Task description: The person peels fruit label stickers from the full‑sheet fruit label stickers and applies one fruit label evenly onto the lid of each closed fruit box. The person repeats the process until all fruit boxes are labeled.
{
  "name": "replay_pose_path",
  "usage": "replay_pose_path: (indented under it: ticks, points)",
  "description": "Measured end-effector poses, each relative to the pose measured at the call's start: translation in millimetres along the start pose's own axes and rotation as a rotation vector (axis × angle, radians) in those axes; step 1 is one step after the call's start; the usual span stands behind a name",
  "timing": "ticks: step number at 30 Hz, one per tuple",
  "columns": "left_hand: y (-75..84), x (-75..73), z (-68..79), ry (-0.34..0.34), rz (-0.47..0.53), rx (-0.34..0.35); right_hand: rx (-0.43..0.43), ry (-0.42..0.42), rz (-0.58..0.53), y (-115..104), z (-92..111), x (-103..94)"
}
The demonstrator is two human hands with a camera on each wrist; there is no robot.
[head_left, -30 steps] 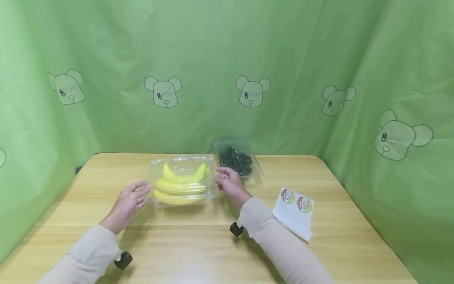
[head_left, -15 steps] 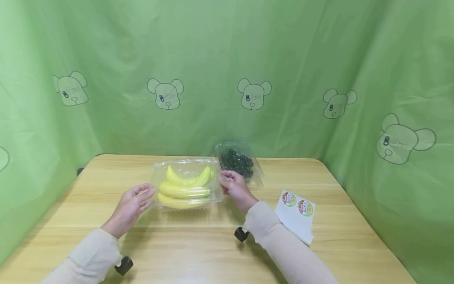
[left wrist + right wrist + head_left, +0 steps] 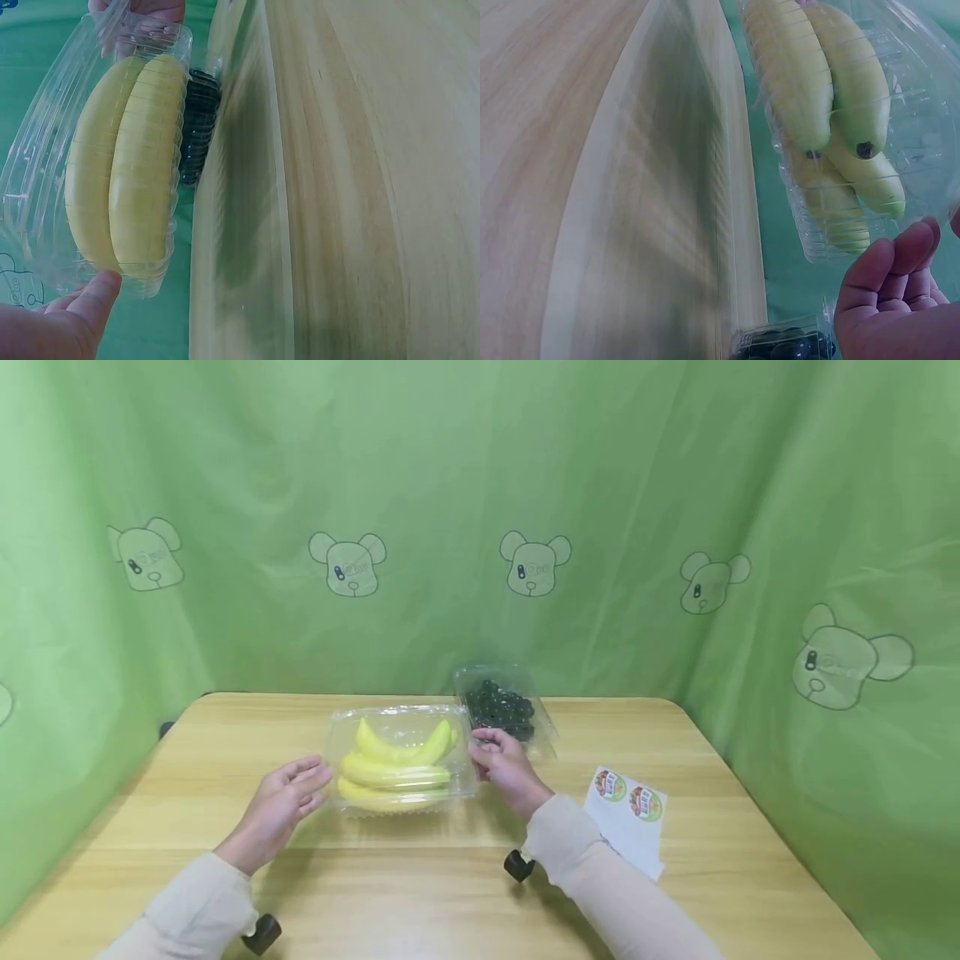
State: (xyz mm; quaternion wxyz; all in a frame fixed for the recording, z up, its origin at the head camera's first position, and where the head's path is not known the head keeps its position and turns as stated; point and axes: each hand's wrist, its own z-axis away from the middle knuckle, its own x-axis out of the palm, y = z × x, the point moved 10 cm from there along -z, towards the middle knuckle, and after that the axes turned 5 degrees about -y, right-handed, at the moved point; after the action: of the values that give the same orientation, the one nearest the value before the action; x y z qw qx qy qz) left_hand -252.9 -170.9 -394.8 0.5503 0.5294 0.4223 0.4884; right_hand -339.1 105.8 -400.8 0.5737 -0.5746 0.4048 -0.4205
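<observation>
A clear plastic clamshell box [image 3: 468,781] with several yellow bananas [image 3: 393,772] in it is held up over the table, in the middle of the head view. My left hand [image 3: 281,802] grips its left end; the thumb [image 3: 97,296] lies against that end in the left wrist view. At the right end, my right hand [image 3: 513,777] pinches the rim, with curled fingers [image 3: 870,270] showing in the right wrist view. Lid and tray appear together. Under the box, both wrist views show the wooden tabletop [image 3: 345,187] with the box's shadow on it.
Behind my right hand, a second clear box [image 3: 495,672] holding dark grapes [image 3: 498,706] stands near the table's back edge. A white sheet with two round fruit stickers [image 3: 626,818] lies right of my right forearm. Green curtains [image 3: 442,460] hang around the table.
Both hands have shifted the banana box slightly to the right and down in the head view, still holding it by its ends. The head view has tilted slightly.
</observation>
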Motion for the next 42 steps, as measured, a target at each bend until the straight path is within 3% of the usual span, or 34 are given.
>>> replay_pose_path:
  ticks: [7,11,26,34,42]
  points:
    - [18.1,1.2,-14.9,-0.007,0.044,0.063,-0.087,0.02,0.043,-28.8,-9.8,-7.4]
    - [11.5,1.6,-12.8,-0.005,0.026,0.026,-0.036,0.014,0.058,-21.2,-6.9,-7.5]
    - [3.3,1.6,-4.8,0.009,-0.002,0.012,-0.028,0.026,0.041,-7.7,1.4,-5.6]
    - [-11.8,-2.0,5.0,0.02,0.005,-0.007,-0.004,-0.007,0.031,9.7,8.7,1.6]
    - [-4.8,0.6,2.7,0.005,0.006,0.022,-0.025,0.021,0.005,3.3,6.3,-2.1]
